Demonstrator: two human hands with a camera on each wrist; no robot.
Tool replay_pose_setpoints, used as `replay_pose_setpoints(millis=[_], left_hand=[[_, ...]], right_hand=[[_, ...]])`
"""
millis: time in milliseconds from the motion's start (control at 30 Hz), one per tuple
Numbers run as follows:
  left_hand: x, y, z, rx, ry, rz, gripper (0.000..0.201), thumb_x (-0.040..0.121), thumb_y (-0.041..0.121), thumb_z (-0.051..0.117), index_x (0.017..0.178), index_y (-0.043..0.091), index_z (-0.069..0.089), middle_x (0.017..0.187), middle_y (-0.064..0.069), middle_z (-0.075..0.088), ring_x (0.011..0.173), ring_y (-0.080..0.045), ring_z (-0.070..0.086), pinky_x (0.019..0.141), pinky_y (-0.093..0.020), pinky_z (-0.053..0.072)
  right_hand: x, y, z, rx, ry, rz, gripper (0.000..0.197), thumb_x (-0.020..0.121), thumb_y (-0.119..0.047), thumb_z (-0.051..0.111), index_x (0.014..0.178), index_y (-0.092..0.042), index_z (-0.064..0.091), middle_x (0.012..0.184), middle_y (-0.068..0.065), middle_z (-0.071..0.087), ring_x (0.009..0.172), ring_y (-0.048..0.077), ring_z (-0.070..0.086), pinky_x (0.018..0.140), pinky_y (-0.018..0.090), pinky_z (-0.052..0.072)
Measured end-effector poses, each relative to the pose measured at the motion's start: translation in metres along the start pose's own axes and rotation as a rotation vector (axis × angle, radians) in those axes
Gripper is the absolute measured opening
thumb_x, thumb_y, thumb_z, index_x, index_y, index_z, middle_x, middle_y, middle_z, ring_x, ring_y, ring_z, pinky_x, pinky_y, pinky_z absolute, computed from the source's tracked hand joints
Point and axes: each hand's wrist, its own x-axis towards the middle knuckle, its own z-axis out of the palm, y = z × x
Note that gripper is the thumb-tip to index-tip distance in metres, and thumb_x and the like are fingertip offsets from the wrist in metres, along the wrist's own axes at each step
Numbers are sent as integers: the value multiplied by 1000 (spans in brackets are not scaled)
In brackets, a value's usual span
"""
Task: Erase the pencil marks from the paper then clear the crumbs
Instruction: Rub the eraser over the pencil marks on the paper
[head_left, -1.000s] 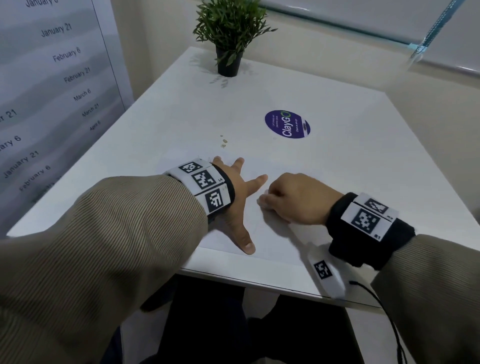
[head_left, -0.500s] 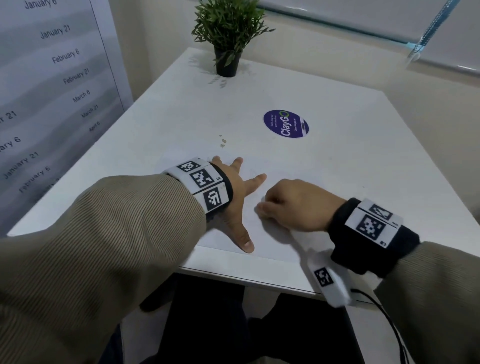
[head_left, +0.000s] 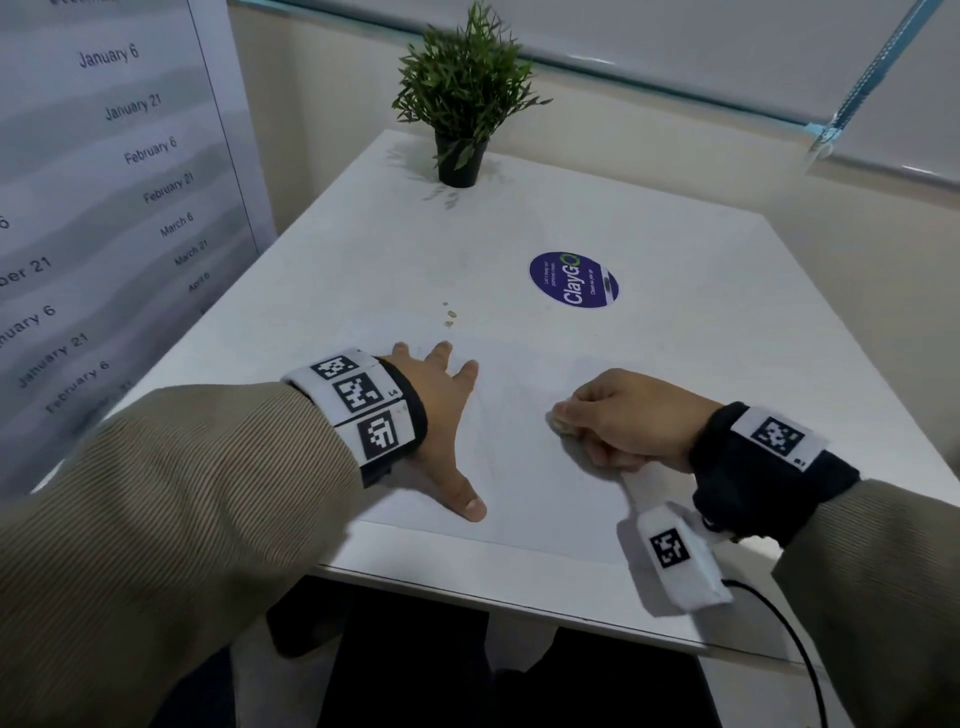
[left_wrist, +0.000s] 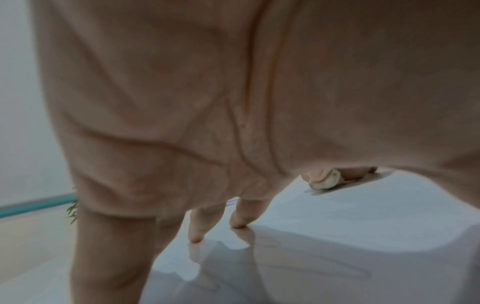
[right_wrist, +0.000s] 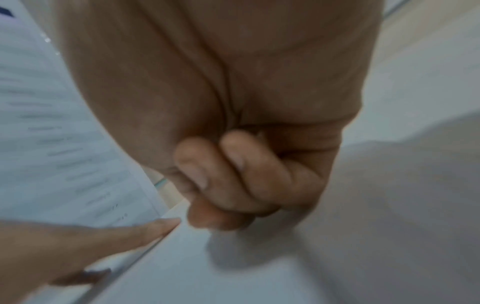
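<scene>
A white sheet of paper (head_left: 524, 483) with faint pencil lines lies near the front edge of the white table (head_left: 701, 364). My left hand (head_left: 441, 415) lies flat on the sheet's left part, fingers spread and straight, fingertips (left_wrist: 237, 223) pressing down. My right hand (head_left: 623, 415) is curled and pinches a small pale eraser (head_left: 561, 423) against the paper; the eraser (left_wrist: 326, 182) also shows in the left wrist view. In the right wrist view the curled fingers (right_wrist: 233, 174) hide the eraser. A few small crumbs (head_left: 449, 314) lie on the table just beyond the sheet.
A potted green plant (head_left: 462, 104) stands at the table's far edge. A round purple ClayGo sticker (head_left: 574, 280) is stuck right of centre. A banner with dates (head_left: 104, 208) stands to the left. A cable (head_left: 789, 639) hangs from my right wrist.
My right hand has slid to the right across the paper with the eraser, away from the left hand. The left hand stays flat in place. The head view has tilted.
</scene>
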Motion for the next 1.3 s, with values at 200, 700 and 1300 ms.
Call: replay_pose_setpoints(millis=[200,700,1300], left_hand=[[1,3,-1,-1,-42,-22,155,53,93,68,157,26,-25,166,-9,-24,153,-45,-5,116,-63,21],[2,1,0,-39,-59,4,150,52,92,70,152,41,-29,165,-13,-27,151,-49,-11,116,-63,21],[1,8,-5,-10,-64,-10,150,53,89,73,150,44,-32,163,-18,-28,150,-53,-8,114,-65,23]], right_hand=[[1,-17,11,-286,-20,-64,45,99,-31,51,63,-9,64,50,-2,58,46,19,46,50,24,43],[8,-27,13,-431,63,-143,46,102,-34,52,62,-14,61,59,-2,64,52,13,53,61,28,46],[14,-30,16,-423,-10,-158,48,101,-36,51,63,-9,64,54,-2,63,48,15,50,55,24,46]])
